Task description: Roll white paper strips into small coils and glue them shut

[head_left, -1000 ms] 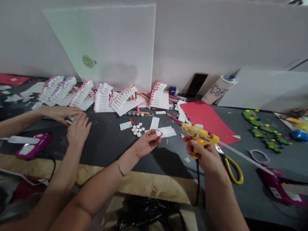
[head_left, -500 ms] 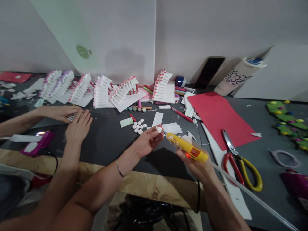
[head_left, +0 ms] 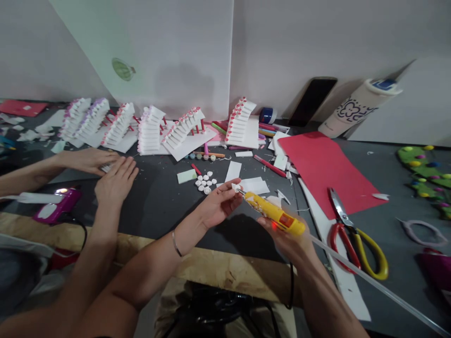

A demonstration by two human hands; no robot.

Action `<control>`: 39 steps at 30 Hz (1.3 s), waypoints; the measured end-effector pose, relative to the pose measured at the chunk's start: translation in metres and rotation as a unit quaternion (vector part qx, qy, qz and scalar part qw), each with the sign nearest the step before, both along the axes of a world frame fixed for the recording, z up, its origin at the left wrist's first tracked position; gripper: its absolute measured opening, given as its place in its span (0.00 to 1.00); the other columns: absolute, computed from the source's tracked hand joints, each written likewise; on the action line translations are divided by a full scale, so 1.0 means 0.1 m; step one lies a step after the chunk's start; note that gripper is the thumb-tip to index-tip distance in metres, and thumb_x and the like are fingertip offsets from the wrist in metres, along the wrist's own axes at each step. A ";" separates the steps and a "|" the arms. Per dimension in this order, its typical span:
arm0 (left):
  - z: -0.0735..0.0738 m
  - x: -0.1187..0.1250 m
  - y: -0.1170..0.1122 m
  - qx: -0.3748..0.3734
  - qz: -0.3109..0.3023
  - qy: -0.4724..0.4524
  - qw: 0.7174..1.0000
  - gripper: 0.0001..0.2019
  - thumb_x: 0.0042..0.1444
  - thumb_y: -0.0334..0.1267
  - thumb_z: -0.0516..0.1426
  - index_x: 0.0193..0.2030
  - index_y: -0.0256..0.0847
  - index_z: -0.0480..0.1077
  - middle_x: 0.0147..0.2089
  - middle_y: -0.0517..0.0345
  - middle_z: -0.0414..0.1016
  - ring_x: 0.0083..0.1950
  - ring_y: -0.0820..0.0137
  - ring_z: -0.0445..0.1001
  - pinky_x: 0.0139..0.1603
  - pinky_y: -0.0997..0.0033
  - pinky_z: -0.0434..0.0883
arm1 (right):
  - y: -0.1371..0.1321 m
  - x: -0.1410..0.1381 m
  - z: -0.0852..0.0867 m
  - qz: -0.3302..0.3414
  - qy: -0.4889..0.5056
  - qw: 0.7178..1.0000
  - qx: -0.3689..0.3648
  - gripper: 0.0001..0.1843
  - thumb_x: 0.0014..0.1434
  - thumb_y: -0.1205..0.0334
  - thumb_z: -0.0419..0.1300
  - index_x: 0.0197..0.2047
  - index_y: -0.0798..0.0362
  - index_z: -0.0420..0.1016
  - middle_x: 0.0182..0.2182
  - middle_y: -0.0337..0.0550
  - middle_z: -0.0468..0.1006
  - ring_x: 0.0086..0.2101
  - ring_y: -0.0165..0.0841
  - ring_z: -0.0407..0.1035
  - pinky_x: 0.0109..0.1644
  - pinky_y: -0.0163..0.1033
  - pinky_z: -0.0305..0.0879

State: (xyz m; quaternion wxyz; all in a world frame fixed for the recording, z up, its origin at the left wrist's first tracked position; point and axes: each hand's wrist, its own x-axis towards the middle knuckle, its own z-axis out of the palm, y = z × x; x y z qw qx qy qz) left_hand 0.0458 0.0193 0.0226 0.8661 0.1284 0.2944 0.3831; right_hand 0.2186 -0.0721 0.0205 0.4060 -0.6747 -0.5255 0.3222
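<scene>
My left hand (head_left: 215,206) pinches a small white disc (head_left: 234,187) between thumb and fingers. My right hand (head_left: 287,235) grips a yellow glue gun (head_left: 275,214), whose nozzle touches the disc. A clear glue stick (head_left: 369,280) trails from the gun's back toward the lower right. A cluster of several more white discs (head_left: 205,181) lies on the dark table (head_left: 158,202) just beyond my left hand.
Another person's two hands (head_left: 112,173) rest flat on the table at left, near a purple glue gun (head_left: 58,206). White paper staircases (head_left: 150,134) line the back. Red paper (head_left: 320,166), red-and-yellow scissors (head_left: 355,234), a cup (head_left: 355,108) and a phone (head_left: 312,101) lie right.
My right hand swung the glue gun left and tipped it until its nozzle met the disc in my left hand. The view shifted right and closer.
</scene>
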 end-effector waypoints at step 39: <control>-0.02 0.00 -0.12 0.385 0.213 0.339 0.832 0.18 0.45 0.25 0.65 0.44 0.45 0.75 0.41 0.58 0.76 0.37 0.71 0.67 0.41 0.74 0.64 | 0.13 0.53 -0.15 -0.082 0.143 0.985 -0.056 0.26 0.48 0.38 0.64 0.38 0.54 0.77 0.35 0.47 0.82 0.37 0.40 0.76 0.41 0.43 0.72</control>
